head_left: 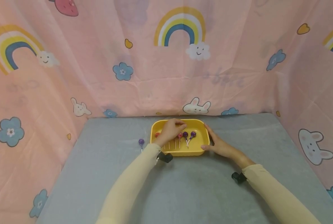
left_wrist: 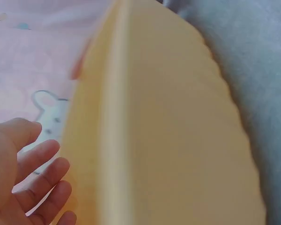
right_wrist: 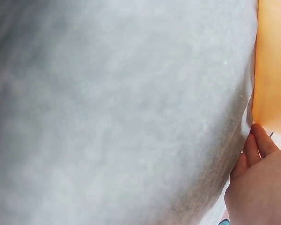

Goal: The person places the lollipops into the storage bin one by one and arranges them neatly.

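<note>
A yellow tray [head_left: 187,153] stands near the back of the table. Inside it lies a row of lollipops, their white sticks toward the front: a red lollipop [head_left: 157,134] at the left, a pinkish-red lollipop [head_left: 180,136] mid-tray, and two purple ones, including a purple lollipop [head_left: 193,134]. My left hand [head_left: 170,132] hovers over the tray, hiding part of the row. In the left wrist view its fingers [left_wrist: 49,176] are loosely bent, with nothing visible between them. My right hand [head_left: 221,146] holds the tray's right end, thumb over the rim and fingers along the outer wall.
Another purple lollipop [head_left: 141,142] lies on the grey cloth just left of the tray, partly hidden by the left sleeve [head_left: 133,179]. The grey-covered table [head_left: 200,189] meets a pink printed curtain [head_left: 155,93] behind the tray and at both sides.
</note>
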Demonstrator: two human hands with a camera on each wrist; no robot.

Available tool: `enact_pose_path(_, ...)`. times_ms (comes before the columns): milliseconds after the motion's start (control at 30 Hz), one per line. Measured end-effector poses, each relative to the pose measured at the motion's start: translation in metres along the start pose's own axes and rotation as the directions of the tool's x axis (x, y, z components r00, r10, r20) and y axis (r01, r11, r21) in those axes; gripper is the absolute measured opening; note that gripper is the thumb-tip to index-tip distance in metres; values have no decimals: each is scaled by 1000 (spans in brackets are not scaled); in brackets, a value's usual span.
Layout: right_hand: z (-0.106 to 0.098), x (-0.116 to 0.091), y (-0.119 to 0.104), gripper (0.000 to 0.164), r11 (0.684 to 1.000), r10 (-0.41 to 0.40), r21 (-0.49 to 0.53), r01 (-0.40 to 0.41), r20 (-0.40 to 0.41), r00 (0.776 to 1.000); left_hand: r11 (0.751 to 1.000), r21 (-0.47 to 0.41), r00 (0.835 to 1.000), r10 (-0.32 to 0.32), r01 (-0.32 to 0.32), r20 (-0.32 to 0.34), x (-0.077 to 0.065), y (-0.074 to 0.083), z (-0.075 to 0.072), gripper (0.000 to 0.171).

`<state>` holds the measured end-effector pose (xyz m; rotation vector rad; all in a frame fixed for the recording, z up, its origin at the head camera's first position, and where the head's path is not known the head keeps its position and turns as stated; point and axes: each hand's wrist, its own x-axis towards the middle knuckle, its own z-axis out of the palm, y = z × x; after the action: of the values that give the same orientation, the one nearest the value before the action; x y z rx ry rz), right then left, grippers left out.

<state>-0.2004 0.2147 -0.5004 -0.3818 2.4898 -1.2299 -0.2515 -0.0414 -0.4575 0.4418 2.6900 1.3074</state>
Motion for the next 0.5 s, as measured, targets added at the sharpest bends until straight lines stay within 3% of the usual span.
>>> enact_pose_path(333, 0, 0, 0, 106, 999, 30, -21, -30, 1, 1000, 996, -27, 988, 84, -88, -129, -27, -5, -59, 25)
enact_pose_path(500, 0, 0, -2, 106, 999, 49, -24, -49, 1, 999, 995, -54, 980, 71, -83, -187, -42, -17, -88, 24)
